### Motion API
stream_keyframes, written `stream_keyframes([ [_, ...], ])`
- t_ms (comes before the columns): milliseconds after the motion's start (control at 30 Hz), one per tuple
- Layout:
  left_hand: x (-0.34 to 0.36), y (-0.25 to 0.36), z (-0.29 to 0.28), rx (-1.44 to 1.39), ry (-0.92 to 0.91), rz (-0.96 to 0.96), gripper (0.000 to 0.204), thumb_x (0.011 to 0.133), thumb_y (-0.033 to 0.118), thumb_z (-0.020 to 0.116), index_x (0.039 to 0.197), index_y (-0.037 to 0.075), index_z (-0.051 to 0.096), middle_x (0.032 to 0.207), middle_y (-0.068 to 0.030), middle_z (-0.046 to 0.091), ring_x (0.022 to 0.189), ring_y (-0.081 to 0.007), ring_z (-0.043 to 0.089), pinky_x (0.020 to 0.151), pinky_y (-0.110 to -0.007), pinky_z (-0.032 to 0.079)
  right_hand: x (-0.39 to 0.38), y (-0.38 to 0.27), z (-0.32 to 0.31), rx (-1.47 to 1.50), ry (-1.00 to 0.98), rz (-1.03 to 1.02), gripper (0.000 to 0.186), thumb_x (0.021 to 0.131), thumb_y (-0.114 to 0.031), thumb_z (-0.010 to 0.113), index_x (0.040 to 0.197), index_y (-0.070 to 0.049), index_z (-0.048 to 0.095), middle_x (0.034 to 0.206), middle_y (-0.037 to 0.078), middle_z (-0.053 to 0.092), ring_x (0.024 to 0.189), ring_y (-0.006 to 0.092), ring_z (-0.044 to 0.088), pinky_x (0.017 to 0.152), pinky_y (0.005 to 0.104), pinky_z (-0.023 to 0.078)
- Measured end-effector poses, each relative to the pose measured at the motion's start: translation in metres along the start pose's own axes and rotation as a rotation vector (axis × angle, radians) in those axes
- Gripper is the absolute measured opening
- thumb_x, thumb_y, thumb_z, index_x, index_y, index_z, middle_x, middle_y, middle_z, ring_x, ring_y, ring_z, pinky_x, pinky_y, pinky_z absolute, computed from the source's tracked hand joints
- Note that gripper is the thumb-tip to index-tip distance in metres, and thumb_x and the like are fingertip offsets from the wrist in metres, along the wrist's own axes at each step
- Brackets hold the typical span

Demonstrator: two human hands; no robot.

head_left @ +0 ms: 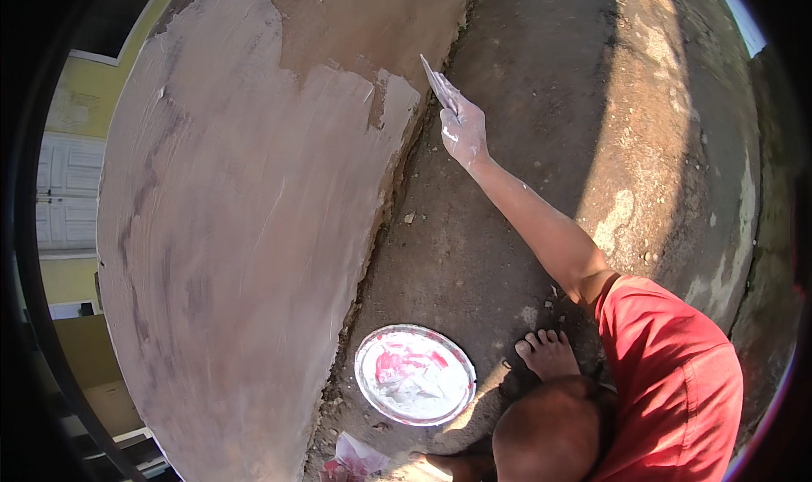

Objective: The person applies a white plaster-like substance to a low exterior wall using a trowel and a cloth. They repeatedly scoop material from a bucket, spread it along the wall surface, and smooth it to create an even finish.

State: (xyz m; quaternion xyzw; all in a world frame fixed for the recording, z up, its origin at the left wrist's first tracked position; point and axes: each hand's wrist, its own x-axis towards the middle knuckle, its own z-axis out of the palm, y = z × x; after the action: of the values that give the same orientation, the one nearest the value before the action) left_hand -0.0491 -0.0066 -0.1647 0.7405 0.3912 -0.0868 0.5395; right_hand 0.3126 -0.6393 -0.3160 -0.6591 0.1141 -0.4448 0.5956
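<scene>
My right hand [463,129], spattered with white, is closed on a thin flat scraper [436,83], whose tip is near the edge of the low wall [220,245]. That wall's face is smeared with pale, pinkish-grey filler, with bare brown patches at the top. A round tray [366,368] of white paste with red showing through rests on the ground by my bare foot [554,355]. My left hand is out of view.
Crumpled pink-and-white plastic [355,461] lies near the wall's foot. Dirt ground [507,254] runs alongside, with a sunlit strip [630,144] and another wall [774,186] at the far right. A yellow building with white double doors [66,190] stands at the left.
</scene>
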Motion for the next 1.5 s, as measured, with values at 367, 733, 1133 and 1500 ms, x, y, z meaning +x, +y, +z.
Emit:
stream_keyframes([
  [367, -0.015, 0.090, 0.061, -0.137, -0.223, 0.111, 0.024, 0.101, -0.004, 0.052, 0.122, -0.001, 0.061, 0.112, -0.0091, 0.070, 0.097, -0.0172, 0.068, 0.089, -0.034, 0.054, -0.293, -0.118, 0.045, 0.532, -0.690, 0.806, 0.052, 0.091, 0.006, 0.054, 0.142, 0.002, 0.059, 0.126, 0.013, 0.070, 0.112, 0.0169, 0.068, 0.099, 0.0299, 0.051],
  [733, -0.039, 0.065, 0.042, -0.002, -0.149, 0.090, 0.019, 0.103, 0.005, 0.053, 0.117, 0.000, 0.065, 0.101, -0.0016, 0.071, 0.083, -0.0075, 0.063, 0.074, -0.025, 0.052, -0.262, -0.161, -0.036, 0.304, -1.141, 1.210, 0.029, 0.093, -0.007, 0.071, 0.120, 0.003, 0.070, 0.080, 0.000, 0.067, 0.058, 0.0045, 0.052, 0.046, 0.0247, 0.038],
  [1133, -0.041, -0.136, 0.049, -0.515, 0.121, -0.013, 0.019, 0.102, 0.001, 0.055, 0.116, 0.001, 0.067, 0.104, -0.0042, 0.071, 0.088, -0.0110, 0.065, 0.077, -0.028, 0.053, -0.303, -0.237, 0.094, -0.682, -1.930, -0.209, 0.042, 0.080, -0.015, 0.069, 0.122, -0.010, 0.073, 0.107, 0.023, 0.074, 0.104, 0.0389, 0.072, 0.091, 0.0504, 0.057],
  [1500, -0.061, -0.182, 0.051, -0.669, 0.172, -0.194, 0.008, 0.101, 0.006, 0.060, 0.102, 0.003, 0.067, 0.073, 0.0063, 0.056, 0.060, -0.0027, 0.044, 0.053, -0.022, 0.034, -0.356, -0.238, 0.219, -1.081, -2.097, -0.446, 0.034, 0.081, -0.027, 0.069, 0.099, 0.001, 0.077, 0.101, 0.027, 0.075, 0.100, 0.0416, 0.073, 0.089, 0.0484, 0.059],
])
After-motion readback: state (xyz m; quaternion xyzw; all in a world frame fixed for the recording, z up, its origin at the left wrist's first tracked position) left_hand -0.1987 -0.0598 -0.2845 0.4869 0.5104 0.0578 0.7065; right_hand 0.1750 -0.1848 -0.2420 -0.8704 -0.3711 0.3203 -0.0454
